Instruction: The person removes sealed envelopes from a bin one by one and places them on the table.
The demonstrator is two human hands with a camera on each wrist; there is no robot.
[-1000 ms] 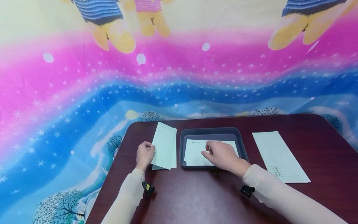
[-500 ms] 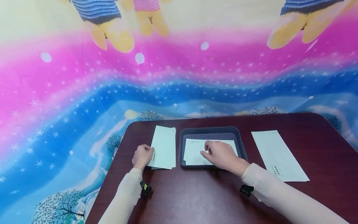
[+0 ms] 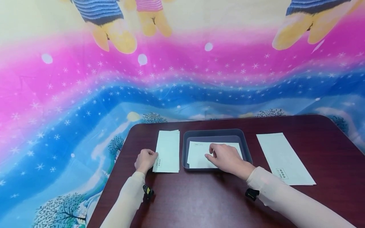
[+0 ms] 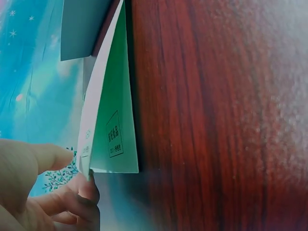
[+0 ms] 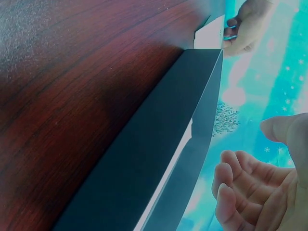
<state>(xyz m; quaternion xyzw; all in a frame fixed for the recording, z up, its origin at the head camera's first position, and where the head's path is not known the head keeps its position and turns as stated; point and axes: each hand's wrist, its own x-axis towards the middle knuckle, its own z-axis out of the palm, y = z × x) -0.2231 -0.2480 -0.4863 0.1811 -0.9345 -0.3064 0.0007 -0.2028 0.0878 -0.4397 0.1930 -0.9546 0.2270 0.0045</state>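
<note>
My left fingers (image 4: 86, 189) pinch the upper oblong white paper envelope (image 3: 169, 148); my right fingers (image 5: 225, 204) hang loose, empty, at three o'clock. An uneven release could skew that envelope.

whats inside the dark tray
The dark tray holds white paper with small print near its far left corner; an offset edge suggests more beneath. The right hand hides part of the paper, and how many pieces lie underneath cannot be seen.
</note>
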